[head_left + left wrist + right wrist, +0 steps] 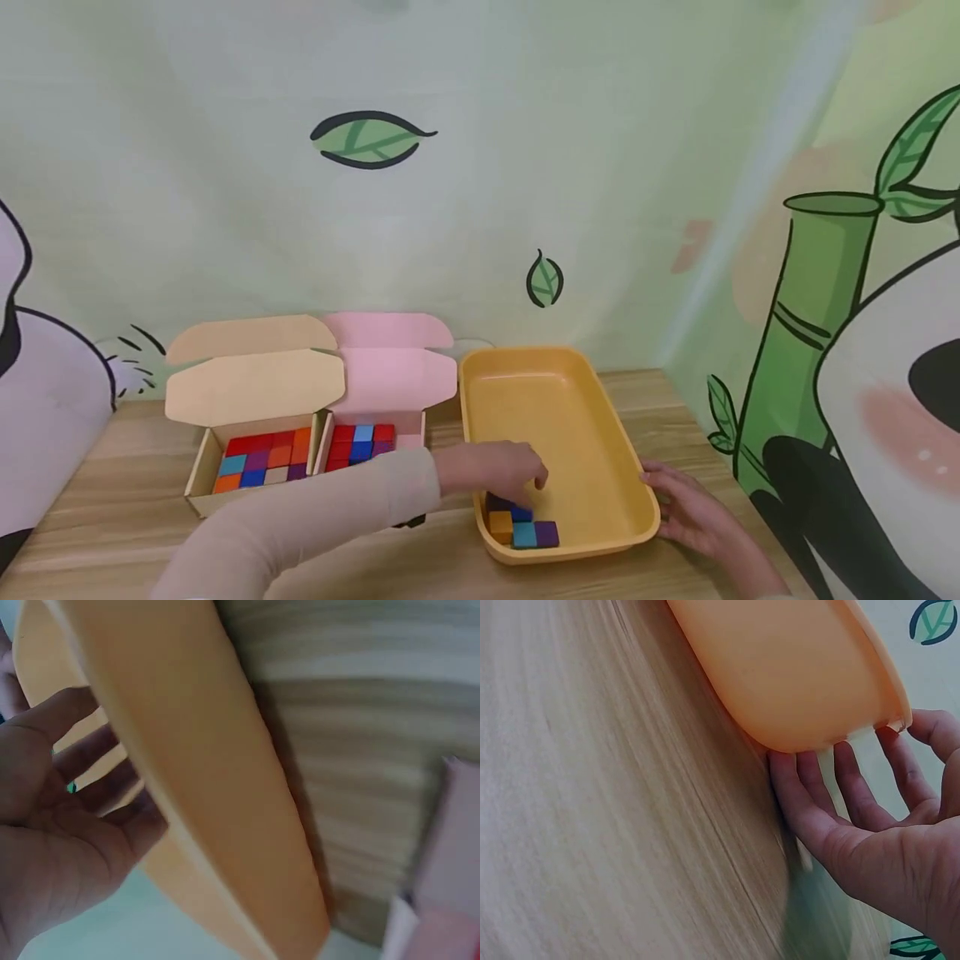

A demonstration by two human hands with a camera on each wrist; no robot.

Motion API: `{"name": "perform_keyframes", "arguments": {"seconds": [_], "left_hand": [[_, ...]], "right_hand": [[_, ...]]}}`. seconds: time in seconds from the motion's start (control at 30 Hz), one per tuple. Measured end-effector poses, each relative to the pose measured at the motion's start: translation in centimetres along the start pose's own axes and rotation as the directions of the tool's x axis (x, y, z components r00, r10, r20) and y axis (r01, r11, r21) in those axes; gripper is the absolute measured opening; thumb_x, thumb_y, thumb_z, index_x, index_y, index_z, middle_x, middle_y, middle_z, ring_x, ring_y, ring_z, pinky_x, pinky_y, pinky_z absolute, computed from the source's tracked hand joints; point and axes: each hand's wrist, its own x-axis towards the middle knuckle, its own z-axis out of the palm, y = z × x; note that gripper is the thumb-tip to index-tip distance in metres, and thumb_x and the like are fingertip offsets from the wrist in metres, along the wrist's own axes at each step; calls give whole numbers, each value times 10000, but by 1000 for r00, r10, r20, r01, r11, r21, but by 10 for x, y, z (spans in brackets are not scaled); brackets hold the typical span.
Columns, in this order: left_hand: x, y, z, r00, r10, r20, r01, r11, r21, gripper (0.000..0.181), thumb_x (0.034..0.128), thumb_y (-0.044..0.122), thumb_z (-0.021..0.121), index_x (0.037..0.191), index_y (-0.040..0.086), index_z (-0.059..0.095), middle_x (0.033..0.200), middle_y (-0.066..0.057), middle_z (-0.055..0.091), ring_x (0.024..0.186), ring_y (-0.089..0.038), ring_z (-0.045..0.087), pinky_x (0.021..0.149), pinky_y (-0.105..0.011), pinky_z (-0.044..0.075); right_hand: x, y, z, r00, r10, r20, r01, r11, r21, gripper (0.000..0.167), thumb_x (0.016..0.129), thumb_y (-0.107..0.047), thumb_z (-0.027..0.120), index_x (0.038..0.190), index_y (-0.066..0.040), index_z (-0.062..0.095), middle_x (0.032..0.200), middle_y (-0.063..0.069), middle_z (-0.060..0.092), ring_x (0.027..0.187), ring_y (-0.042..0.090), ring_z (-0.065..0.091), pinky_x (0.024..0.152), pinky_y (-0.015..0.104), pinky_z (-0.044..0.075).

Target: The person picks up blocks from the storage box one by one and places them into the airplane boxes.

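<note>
My left hand [498, 471] reaches over the left side of a yellow tray [592, 433], fingers bent down near the cubes in its front left corner. A blue cube [521, 512] lies right under the fingertips. An orange cube [500, 527], a light blue cube [524, 535] and a purple cube [547, 534] sit beside it; a dark cube is partly hidden. The tray's wall hides my left fingertips in the left wrist view; no cube shows between the fingers. My right hand [885, 810] holds the tray's right side, fingers bent against the rim and outer wall.
Left of the tray stand an open tan box [197, 479] and an open pink box [412, 425], lids up, each with several coloured cubes. My left sleeve [330, 508] crosses before them. A printed wall cloth [600, 208] hangs behind the wooden table [420, 567].
</note>
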Motion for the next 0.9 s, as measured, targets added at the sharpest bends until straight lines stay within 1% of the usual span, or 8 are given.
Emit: {"name": "perform_keyframes", "arguments": {"seconds": [0.1,0.17,0.27,0.33,0.53,0.67,0.8,0.9], "left_hand": [[12,7,4,995,-80,52,82,996,-39,282,838,300,848,1083,196,759,1025,62,676,767,-53,573,669,-198,495],[17,10,4,994,-93,64,97,993,-72,238,813,260,873,1020,206,768,976,70,654,723,-57,567,633,-201,487],[22,11,1,997,-47,62,55,990,-129,162,796,175,882,926,202,788,904,84,636,690,-59,569,597,-192,477],[24,12,-1,998,-13,60,20,992,-127,132,785,139,885,868,196,800,864,107,649,711,-50,562,607,-180,471],[26,17,-3,995,19,100,-11,997,-82,124,822,76,836,781,189,806,727,136,661,663,-25,559,589,-160,465],[24,18,-3,992,21,122,-10,996,-92,139,854,85,793,738,161,775,652,104,616,594,-50,518,542,-178,422],[22,18,-3,990,3,138,12,994,-105,122,838,83,813,744,149,772,666,98,618,617,-61,526,556,-193,430],[21,19,-2,992,3,128,11,994,-109,138,820,60,828,736,149,765,678,97,624,626,-61,532,558,-195,440]], "right_hand": [[2,3,0,1000,-1,24,1,1000,11,535,1054,-265,524,1535,-97,361,1310,-3,551,1136,240,630,932,490,544],[2,3,-1,1000,-2,24,1,1000,15,545,1056,-260,520,1545,-94,346,1319,-7,543,1142,240,623,935,495,541],[2,4,-4,1000,-1,-1,1,1000,13,551,1056,-257,517,1548,-87,335,1339,1,523,1143,237,616,936,498,540],[2,3,-4,1000,-2,-8,2,1000,12,566,1056,-260,519,1553,-79,319,1356,8,510,1151,239,610,944,504,534],[2,2,-3,1000,-5,-28,5,1000,0,586,1050,-274,536,1556,-77,316,1353,7,515,1142,240,619,939,494,541],[1,1,-2,999,-7,-37,7,1000,-7,596,1046,-279,544,1557,-74,315,1353,18,514,1133,239,624,934,490,544],[1,1,-1,1000,-13,-20,13,1000,-2,589,1048,-274,541,1556,-77,319,1362,27,507,1144,244,621,944,498,538],[1,3,-2,1000,-12,-15,12,1000,1,562,1052,-270,534,1547,-89,340,1348,19,517,1144,245,622,943,497,539]]}}
